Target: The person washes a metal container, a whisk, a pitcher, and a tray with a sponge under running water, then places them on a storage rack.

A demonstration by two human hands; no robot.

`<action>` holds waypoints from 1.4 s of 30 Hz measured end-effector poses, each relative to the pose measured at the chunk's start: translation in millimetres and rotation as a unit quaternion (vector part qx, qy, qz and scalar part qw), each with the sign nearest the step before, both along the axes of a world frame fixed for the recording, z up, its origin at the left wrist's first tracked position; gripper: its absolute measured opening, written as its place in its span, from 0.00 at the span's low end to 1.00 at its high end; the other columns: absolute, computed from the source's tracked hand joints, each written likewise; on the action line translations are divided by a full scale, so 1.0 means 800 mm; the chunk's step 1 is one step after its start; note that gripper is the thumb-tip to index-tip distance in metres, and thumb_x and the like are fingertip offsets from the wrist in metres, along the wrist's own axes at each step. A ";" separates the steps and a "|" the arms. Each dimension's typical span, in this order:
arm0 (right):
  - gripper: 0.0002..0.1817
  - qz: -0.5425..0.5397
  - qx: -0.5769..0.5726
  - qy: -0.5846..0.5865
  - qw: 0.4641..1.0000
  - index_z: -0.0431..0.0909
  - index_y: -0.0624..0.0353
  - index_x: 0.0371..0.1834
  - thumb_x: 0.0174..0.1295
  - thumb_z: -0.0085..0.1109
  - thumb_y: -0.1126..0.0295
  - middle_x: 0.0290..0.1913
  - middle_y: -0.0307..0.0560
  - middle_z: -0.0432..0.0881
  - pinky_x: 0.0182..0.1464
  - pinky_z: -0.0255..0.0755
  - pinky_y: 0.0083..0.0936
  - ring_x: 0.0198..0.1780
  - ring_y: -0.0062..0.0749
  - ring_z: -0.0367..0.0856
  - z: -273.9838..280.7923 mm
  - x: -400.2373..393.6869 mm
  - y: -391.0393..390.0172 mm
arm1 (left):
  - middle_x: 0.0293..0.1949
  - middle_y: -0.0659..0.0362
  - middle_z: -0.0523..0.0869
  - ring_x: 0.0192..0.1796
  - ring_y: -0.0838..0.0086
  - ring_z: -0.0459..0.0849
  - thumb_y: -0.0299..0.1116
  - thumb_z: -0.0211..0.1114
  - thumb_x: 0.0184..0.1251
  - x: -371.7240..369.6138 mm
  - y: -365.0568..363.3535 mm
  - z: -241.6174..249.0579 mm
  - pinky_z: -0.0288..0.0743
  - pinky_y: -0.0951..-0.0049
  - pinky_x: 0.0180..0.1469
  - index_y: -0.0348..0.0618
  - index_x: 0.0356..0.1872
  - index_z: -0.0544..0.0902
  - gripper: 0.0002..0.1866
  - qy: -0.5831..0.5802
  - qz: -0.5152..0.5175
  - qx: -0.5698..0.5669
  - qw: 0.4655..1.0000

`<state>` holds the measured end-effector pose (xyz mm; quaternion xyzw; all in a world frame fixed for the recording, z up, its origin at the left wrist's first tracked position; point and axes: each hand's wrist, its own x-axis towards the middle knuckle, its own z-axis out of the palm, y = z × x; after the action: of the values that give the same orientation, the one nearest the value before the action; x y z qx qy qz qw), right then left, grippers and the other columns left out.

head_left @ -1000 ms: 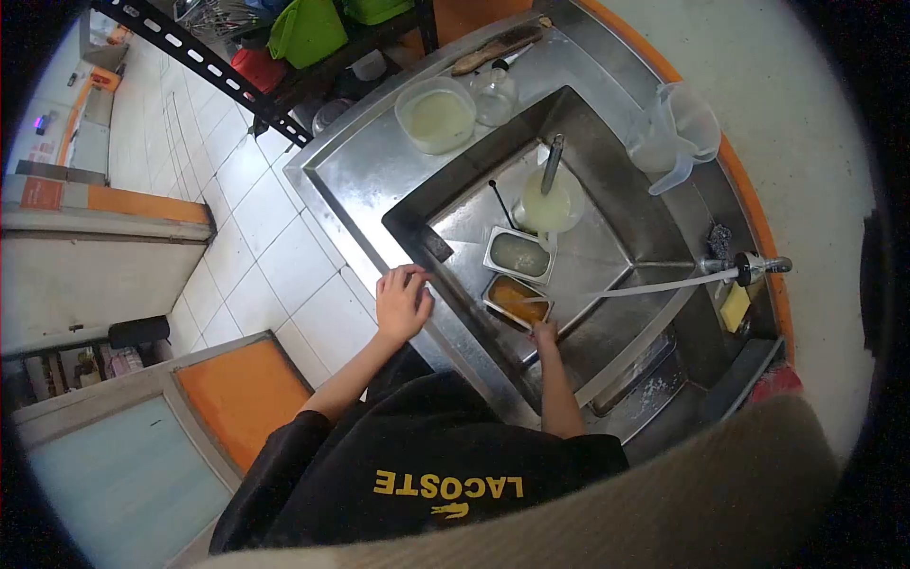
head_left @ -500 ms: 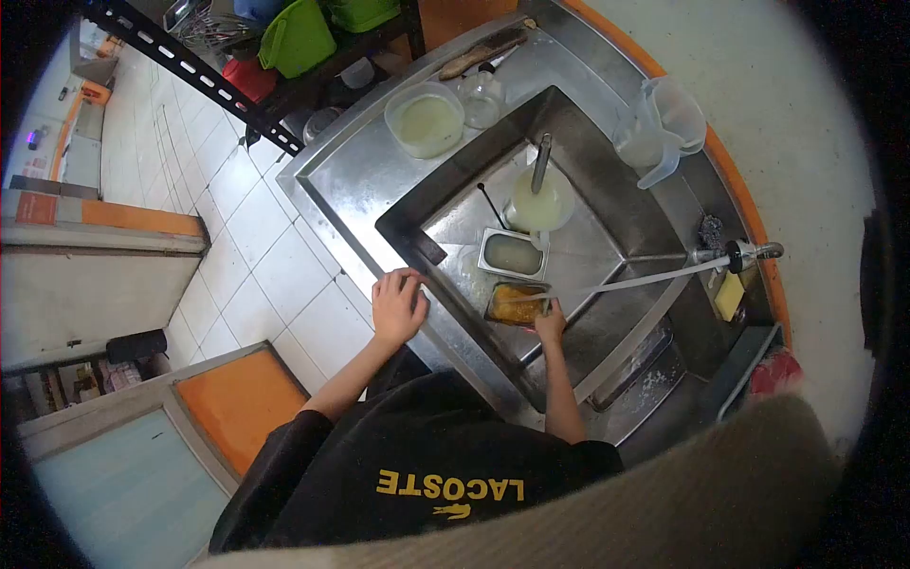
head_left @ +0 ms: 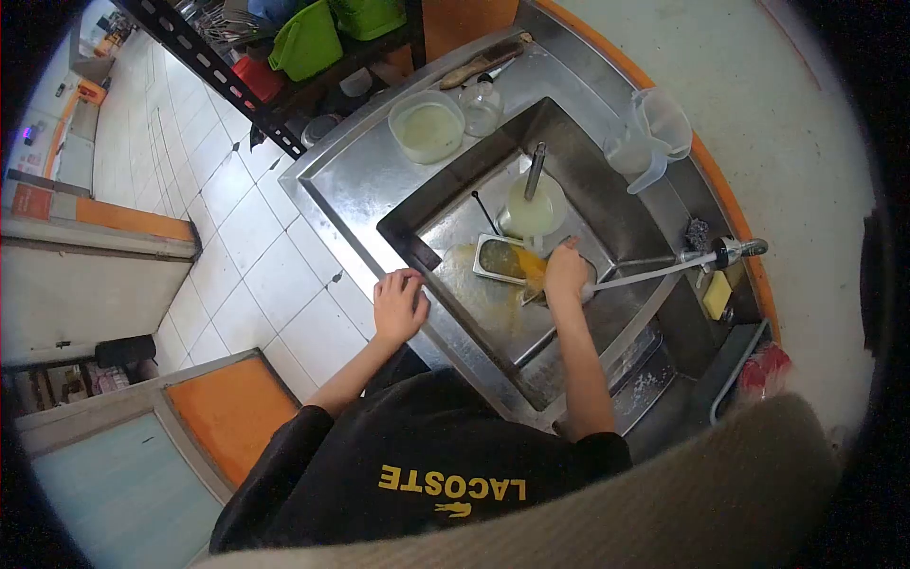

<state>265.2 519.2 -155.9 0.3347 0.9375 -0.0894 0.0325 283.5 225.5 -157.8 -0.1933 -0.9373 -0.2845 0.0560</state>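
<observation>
My right hand grips a small metal food pan, tilted and mostly hidden behind the hand. Yellow-orange liquid spills from it over the edge of a second small steel pan, which holds murky liquid. Behind these, a round container of cloudy liquid stands in the sink with a metal handle sticking out. Water from the tap streams toward my right hand. My left hand rests on the near left rim of the steel sink, fingers slightly bent and holding nothing.
A plastic tub of pale liquid and a clear jar sit on the left ledge. Clear pitchers stand on the far right ledge. A yellow sponge lies near the tap. A shelf with green bins is at upper left.
My right hand has lifted and tipped the pan with yellow contents, moving it away from me; its liquid now runs out at the second pan. My left hand stays on the rim.
</observation>
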 end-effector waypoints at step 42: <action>0.12 0.225 -0.092 -0.246 0.938 0.78 0.64 0.39 0.57 0.48 0.72 0.34 0.53 0.81 0.40 0.76 0.37 0.38 0.45 0.80 -0.265 0.003 -0.039 | 0.41 0.64 0.75 0.44 0.72 0.77 0.39 0.58 0.56 -0.085 0.017 -0.049 0.63 0.61 0.50 0.48 0.34 0.78 0.09 -0.080 -0.389 -0.120 0.910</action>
<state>267.7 487.9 -367.7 0.1223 0.9386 -0.0803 0.3124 215.4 239.4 -197.2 -0.5245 -0.8163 -0.1832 -0.1577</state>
